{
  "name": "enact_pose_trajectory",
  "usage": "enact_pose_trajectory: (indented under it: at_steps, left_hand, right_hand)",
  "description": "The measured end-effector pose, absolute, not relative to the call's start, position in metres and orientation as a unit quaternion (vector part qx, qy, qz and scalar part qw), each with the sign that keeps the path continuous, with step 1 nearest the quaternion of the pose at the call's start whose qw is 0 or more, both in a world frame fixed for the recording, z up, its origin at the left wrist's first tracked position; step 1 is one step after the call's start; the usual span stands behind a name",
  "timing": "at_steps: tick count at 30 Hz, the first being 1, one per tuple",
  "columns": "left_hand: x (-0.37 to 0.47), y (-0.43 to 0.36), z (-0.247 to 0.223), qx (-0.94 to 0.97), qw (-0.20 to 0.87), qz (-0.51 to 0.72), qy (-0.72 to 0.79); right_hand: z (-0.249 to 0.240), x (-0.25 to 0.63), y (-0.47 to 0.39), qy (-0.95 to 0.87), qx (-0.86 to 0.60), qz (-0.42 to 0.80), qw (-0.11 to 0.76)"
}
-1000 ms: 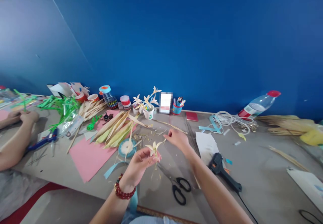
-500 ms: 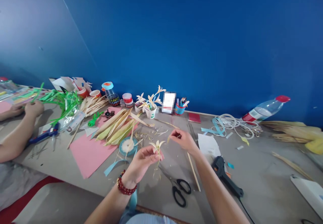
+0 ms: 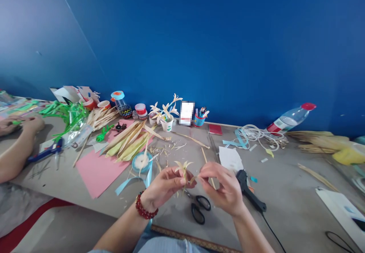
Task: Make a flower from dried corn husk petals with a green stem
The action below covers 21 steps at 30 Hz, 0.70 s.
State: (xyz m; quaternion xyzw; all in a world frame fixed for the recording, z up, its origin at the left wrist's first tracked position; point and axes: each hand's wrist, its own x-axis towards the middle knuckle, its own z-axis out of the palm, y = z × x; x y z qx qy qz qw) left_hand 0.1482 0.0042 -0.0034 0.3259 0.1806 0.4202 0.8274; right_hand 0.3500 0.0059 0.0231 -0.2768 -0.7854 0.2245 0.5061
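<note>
My left hand (image 3: 168,182), with a red bead bracelet (image 3: 145,206) at the wrist, pinches the stem of a pale husk flower (image 3: 184,166). The petals spread open above the fingers. Close beside it on the right, my right hand (image 3: 221,184) pinches a thin strip of husk (image 3: 194,178) that runs toward the flower's stem; whether the strip touches the stem I cannot tell. Black-handled scissors (image 3: 199,209) lie on the table below both hands, their blades partly hidden. A white cup of similar flowers (image 3: 167,124) stands behind.
Pink paper (image 3: 98,173), corn husks (image 3: 128,140) and a blue ribbon roll (image 3: 142,162) lie at left. A black glue gun (image 3: 251,192), white paper (image 3: 230,158) and a tilted bottle (image 3: 291,120) are at right. Another person's hands (image 3: 31,123) work at far left.
My right hand has come down and toward me, bringing the husk strip close to the flower. My left hand has shifted slightly right with the flower. The view has shifted a little.
</note>
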Motion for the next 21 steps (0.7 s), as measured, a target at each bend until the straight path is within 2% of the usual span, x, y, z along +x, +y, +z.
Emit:
enact_pose_trajectory:
  at_steps: [13, 17, 21]
  left_hand:
    - [0.156, -0.004, 0.002, 0.284, 0.867, 0.382, 0.143]
    - [0.158, -0.004, 0.002, 0.289, 0.861, 0.392, 0.144]
    - [0.158, -0.004, 0.001, 0.287, 0.858, 0.400, 0.148]
  right_hand:
    - [0.019, 0.349, -0.004, -0.757, -0.265, 0.257, 0.539]
    - [0.012, 0.348, -0.006, -0.708, -0.312, 0.333, 0.539]
    - [0.006, 0.344, -0.006, -0.665, -0.274, 0.444, 0.534]
